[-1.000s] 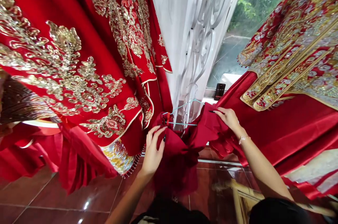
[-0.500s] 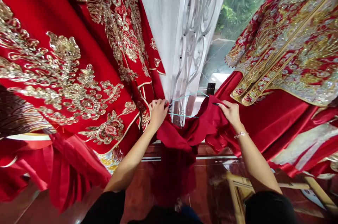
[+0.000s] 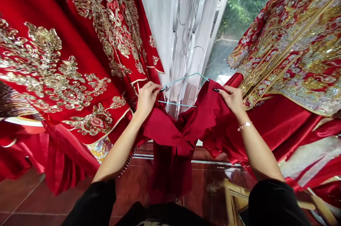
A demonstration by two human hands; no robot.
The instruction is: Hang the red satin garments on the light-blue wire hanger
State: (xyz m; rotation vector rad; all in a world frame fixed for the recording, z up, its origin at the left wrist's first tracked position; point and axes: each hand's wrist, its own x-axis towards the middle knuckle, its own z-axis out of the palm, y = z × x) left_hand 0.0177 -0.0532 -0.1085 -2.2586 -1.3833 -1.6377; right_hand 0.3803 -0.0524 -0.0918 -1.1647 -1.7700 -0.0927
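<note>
A dark red garment (image 3: 170, 132) with a V-shaped neckline hangs between my hands. A thin light-blue clothes hanger (image 3: 181, 78) sits inside its neck opening, its hook pointing up. My left hand (image 3: 147, 98) is closed at the garment's left shoulder, beside the hanger's left end. On the opposite shoulder, my right hand (image 3: 233, 100) pinches the red cloth with thumb and fingers. The hanger's right end disappears under the cloth there. Below the neckline the garment falls toward the floor.
Red gowns with gold beading (image 3: 87, 77) hang at my left. A heavily beaded jacket (image 3: 298, 48) over red satin hangs at right. Ahead are a white door frame (image 3: 183, 34) and a window (image 3: 247, 13). A bamboo-like wooden frame (image 3: 229, 197) stands low right on tiled floor.
The garment and hanger have risen a little, and its neckline is spread wider. My left hand has moved left and up; my right hand has shifted slightly up.
</note>
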